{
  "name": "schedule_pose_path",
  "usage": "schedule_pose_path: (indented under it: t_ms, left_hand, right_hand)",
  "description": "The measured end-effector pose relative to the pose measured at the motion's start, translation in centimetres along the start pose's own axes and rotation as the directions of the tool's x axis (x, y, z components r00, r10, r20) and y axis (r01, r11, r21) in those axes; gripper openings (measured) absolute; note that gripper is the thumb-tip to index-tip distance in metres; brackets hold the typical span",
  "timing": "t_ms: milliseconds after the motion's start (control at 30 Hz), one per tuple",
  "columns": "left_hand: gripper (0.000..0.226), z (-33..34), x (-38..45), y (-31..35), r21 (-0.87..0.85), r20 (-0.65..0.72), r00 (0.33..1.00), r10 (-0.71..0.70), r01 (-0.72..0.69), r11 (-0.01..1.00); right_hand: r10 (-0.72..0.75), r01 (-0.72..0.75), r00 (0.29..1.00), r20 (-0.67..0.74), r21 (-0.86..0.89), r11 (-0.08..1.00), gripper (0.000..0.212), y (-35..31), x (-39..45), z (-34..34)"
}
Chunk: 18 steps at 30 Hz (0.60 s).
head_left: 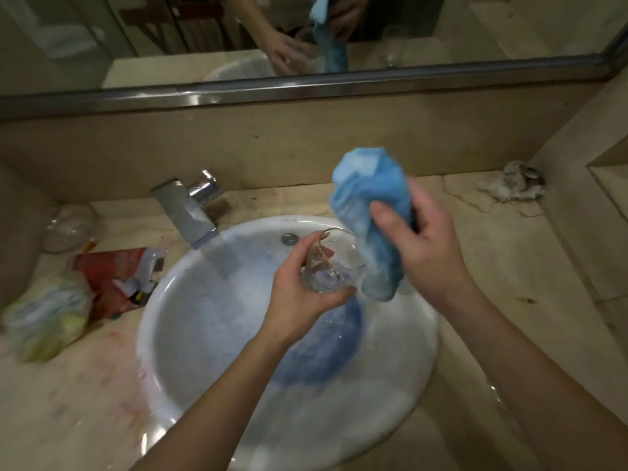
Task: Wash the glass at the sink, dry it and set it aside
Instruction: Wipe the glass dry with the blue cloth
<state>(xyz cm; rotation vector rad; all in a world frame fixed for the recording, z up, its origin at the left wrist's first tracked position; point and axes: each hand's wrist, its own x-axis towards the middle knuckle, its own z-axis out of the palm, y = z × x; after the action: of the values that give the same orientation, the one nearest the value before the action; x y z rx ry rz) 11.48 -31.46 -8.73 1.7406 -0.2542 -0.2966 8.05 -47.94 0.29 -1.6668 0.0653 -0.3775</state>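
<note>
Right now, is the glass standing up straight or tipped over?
Tipped. The left hand holds the glass over the sink with its rim leaning toward the blue cloth in the right hand.

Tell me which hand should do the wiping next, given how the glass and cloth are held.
Right. The right hand already grips the blue cloth, whose lower end hangs beside the glass. The left hand is wrapped around the glass over the sink, so it likely just steadies it.
</note>
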Motion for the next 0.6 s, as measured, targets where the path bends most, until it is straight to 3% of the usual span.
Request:
schedule_pose_path:
  t_ms: [67, 133, 267, 333, 500, 600]
  left_hand:
    - [0.06, -1.5, 0.0, -0.1, -0.038, -0.017, 0.999, -0.034, 0.033, 0.999]
    - [0.06, -2.8, -0.2, -0.2, -0.058, -0.017, 0.999, -0.051, 0.05, 0.997]
    - [0.059, -4.7, -1.1, 0.0, -0.109, -0.086, 0.996, -0.027, 0.018, 0.994]
    - [0.069, -5.3, -1.4, 0.1, -0.109, -0.118, 0.993, -0.005, -0.008, 0.994]
    - [0.073, -6.4, -1.9, -0.1, -0.104, -0.159, 0.987, 0.011, -0.028, 0.994]
    - [0.076, -7.3, -2.1, -0.2, -0.106, -0.157, 0.988, -0.002, -0.015, 0.994]
  right_hand:
    - [-0.041, 0.105, 0.981, 0.189, -0.344, 0.933, 0.012, 1.1, -0.4, 1.7]
    - [-0.04, 0.213, 0.945, 0.325, -0.517, 0.829, 0.033, 2.3, -0.9, 2.8]
    - [0.028, 0.233, 0.908, 0.419, -0.557, 0.797, 0.06, 2.0, -1.1, 3.9]
    - [0.057, 0.258, 0.892, 0.449, -0.607, 0.752, 0.068, 2.0, -0.8, 4.2]
    - [0.069, 0.228, 0.896, 0.438, -0.59, 0.774, 0.051, 1.8, 0.1, 4.8]
    - [0.213, 0.019, 0.901, 0.379, -0.523, 0.852, 0.051, 2.2, 0.1, 4.7]
